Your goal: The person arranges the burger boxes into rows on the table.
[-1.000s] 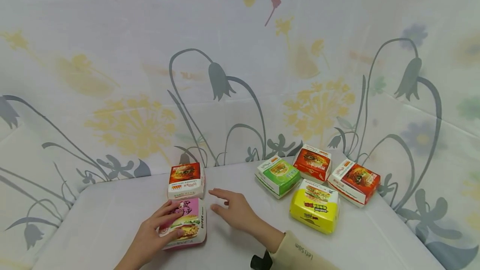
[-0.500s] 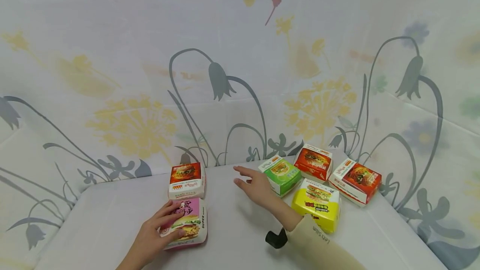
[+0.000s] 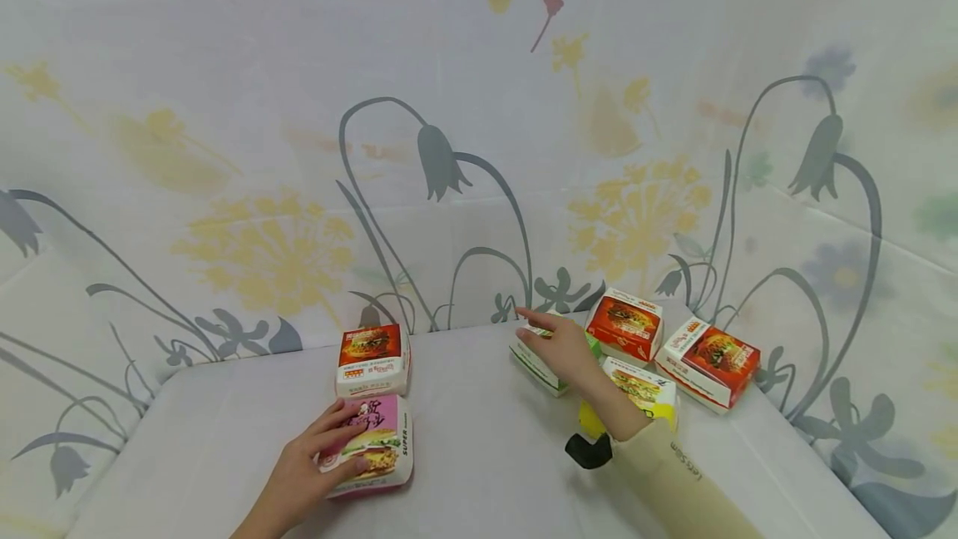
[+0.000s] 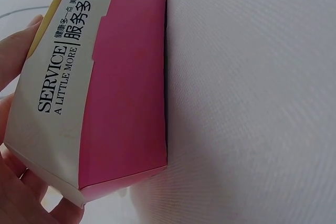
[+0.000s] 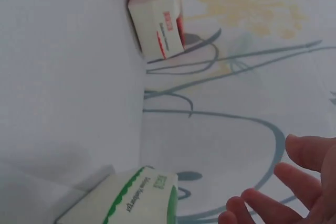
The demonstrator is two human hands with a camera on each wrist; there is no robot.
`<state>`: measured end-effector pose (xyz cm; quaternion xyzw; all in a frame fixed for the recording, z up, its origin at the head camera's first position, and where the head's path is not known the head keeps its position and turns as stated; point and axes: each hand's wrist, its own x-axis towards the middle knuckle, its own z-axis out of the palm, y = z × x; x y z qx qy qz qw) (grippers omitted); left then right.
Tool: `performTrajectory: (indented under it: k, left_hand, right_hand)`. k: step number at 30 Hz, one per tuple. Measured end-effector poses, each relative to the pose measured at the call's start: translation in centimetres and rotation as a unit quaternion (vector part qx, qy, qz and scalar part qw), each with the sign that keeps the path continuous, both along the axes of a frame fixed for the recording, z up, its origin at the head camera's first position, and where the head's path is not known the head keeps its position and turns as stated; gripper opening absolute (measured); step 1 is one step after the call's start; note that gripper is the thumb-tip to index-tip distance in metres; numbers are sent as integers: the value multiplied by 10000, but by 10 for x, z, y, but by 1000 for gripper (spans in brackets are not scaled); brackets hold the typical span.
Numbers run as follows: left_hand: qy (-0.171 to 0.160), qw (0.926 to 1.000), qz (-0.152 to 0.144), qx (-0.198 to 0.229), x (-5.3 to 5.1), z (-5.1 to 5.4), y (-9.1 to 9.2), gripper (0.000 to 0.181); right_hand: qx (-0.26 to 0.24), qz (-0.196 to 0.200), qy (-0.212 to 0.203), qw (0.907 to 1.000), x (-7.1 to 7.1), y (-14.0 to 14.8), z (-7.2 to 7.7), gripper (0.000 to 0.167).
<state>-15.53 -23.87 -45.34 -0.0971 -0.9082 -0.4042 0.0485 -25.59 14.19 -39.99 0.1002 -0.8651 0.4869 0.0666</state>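
Note:
A pink burger box [image 3: 377, 447] with a burger picture on its lid sits at the front left. My left hand [image 3: 313, 452] holds it at the left side, thumb and some fingers over the lid. In the left wrist view its pink lower wall [image 4: 126, 93] stands against the tablecloth. My right hand [image 3: 563, 348] hovers over a green-and-white burger box [image 3: 535, 358], partly covering it. The right wrist view shows that hand's fingers [image 5: 268, 208] apart from the green box [image 5: 142, 198], loosely bent with nothing between them.
A red-and-white burger box [image 3: 372, 362] stands just behind the pink one. Around the green box are a second red box [image 3: 624, 327], a third red box [image 3: 709, 364] and a yellow box [image 3: 651, 393], partly behind my right forearm. A flower-printed curtain [image 3: 479, 148] borders the table's back.
My right hand has moved right and slightly back, from beside the pink and red boxes to above the green box. My left hand and the boxes stay in place.

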Motion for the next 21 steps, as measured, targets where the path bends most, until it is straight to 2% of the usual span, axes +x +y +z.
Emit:
performTrajectory:
  k: [4, 8, 15, 21]
  left_hand:
    - [-4, 10000, 7, 23, 0, 0, 1, 51]
    - [-64, 10000, 23, 37, 1, 1, 2, 51]
    - [-118, 9999, 23, 10, 1, 3, 2, 50]
    - [-162, 9998, 52, -32, 2, 5, 2, 51]
  right_hand:
    - [59, -89, -427, 9990, -3, 14, 10, 42]
    - [21, -18, -726, 9974, -11, 28, 18, 44]
    - [-7, -113, -1126, 9936, -31, 47, 17, 46]
    - [714, -56, -1231, 9898, -38, 51, 9, 50]
